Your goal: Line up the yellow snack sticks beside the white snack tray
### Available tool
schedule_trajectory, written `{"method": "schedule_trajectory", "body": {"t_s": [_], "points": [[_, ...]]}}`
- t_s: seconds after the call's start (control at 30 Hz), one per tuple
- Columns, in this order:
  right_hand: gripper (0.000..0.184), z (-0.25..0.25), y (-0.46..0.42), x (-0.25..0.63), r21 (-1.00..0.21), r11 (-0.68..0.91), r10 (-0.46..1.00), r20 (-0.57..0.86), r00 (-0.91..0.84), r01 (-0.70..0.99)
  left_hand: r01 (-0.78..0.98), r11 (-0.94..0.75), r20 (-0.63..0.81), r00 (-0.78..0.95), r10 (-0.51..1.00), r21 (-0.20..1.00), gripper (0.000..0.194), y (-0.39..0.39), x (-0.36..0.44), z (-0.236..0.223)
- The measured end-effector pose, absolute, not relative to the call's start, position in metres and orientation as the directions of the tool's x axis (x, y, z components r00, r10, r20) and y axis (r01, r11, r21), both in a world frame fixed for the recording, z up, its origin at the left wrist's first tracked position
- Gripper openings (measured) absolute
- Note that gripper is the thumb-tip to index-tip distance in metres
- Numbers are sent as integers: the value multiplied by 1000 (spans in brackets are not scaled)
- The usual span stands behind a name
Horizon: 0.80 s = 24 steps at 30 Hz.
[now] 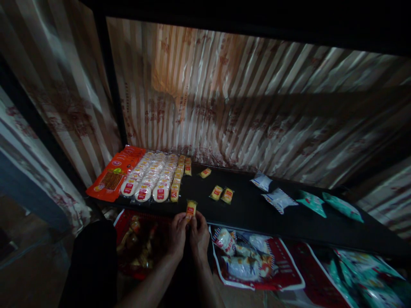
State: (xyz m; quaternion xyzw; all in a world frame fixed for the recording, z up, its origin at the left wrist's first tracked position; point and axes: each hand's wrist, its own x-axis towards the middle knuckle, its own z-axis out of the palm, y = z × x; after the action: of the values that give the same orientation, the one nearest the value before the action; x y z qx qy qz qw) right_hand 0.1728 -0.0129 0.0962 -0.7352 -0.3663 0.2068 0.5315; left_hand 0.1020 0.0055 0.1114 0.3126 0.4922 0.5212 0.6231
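Observation:
Between my left hand [178, 233] and my right hand [199, 234] is a small yellow snack packet [191, 209] with a red label, held upright by the fingertips of both hands at the shelf's front edge. Two like packets, a yellow snack pack [216, 192] and its neighbour [227, 195], lie on the black shelf [199, 190] just beyond. Another yellow packet [205, 172] rests farther back. To the left, a column of yellow packets [176, 182] runs front to back beside rows of round white cracker packs [143, 192].
An orange snack bag [112, 175] lies at the shelf's left end. White bags [279, 200] and green bags [343, 207] lie to the right. Below stand a red basket [120, 222] of yellow packets and more red baskets [289, 265] of snacks. Striped sheeting [224, 98] hangs behind.

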Motion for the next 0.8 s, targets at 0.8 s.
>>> {"method": "schedule_trajectory", "body": {"t_s": [0.8], "points": [[48, 97, -7, 182, -950, -124, 796, 78, 600, 288, -282, 224, -235, -6, 972, 933, 33, 11, 104, 110]]}}
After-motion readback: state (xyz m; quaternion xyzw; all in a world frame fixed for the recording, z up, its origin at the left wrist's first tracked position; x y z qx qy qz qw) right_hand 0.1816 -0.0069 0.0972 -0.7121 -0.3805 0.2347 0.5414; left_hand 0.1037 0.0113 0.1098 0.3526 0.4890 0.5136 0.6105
